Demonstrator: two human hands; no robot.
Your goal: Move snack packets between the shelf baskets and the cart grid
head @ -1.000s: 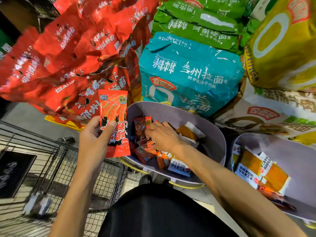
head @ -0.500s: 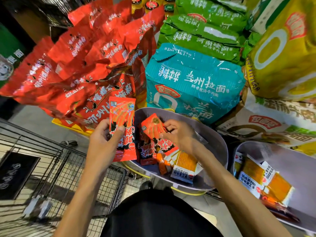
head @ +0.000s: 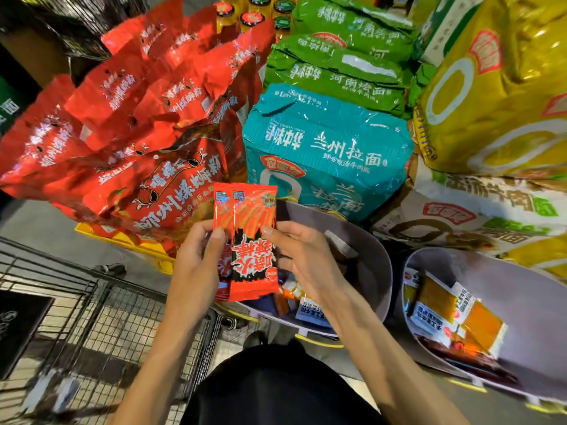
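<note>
- Snack packets (head: 252, 240): glossy red plastic film.
- Shelf basket (head: 372, 262): smooth, matt grey plastic.
- Cart grid (head: 122, 317): dark metal wire.
- Teal noodle pack (head: 331, 154): shiny, crinkled plastic.

Big red crinkly bags (head: 171, 191) and a fat teal noodle pack (head: 331, 154) crowd the back of the grey round plastic basket (head: 376, 265). Its top is open. So is the black wire cart (head: 129, 320) on the left.

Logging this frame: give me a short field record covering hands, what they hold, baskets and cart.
left hand: grips red packets from the left, thumb in front
right hand: grips them from the right, thumb in front
red packets: two, overlapped, upright
left basket: grey, small packets inside
right basket: grey, orange packets inside
cart grid: wire, lower left
</note>
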